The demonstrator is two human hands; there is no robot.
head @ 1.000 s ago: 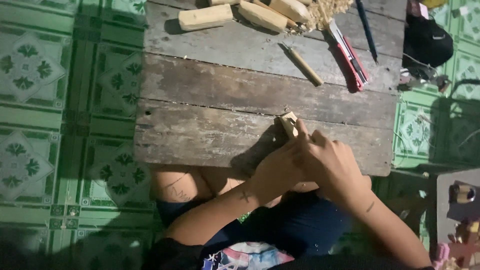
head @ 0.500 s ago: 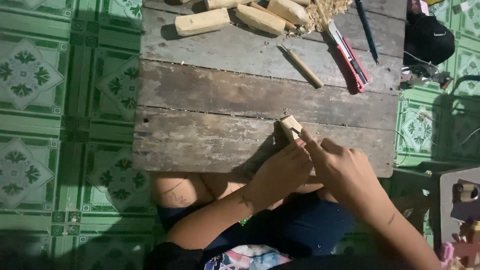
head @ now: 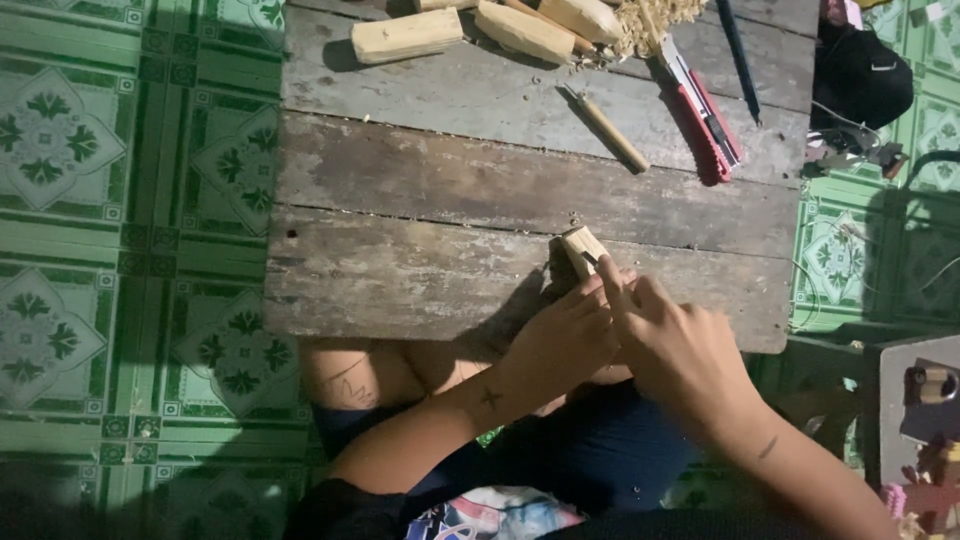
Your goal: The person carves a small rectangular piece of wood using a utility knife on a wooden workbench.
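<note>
Small wood block sits at the near edge of the table, one end poking up past the fingers. Left hand is wrapped around its lower part, fingers curled closed, pinning it against the plank edge. Right hand is closed too, index finger stretched forward along something thin that meets the block's top face — looks like a small blade or gouge, but the tool itself is too hidden to call.

Carving judgement: keep the left grip low and behind the cutting line, brace the block on the table edge, take shallow cuts pushed away from the holding fingers. Index finger on top gives good depth control — keep that.

Pose: both forearms come in from below the block, converging on it; wrists close together, right hand overlapping the left hand's fingertips. Knees tucked under the table edge.

Beyond the block, far side of the table: rough-cut blanks, a pile of shavings, a wooden-handled tool, a red utility knife. All well apart from the hands.
</note>
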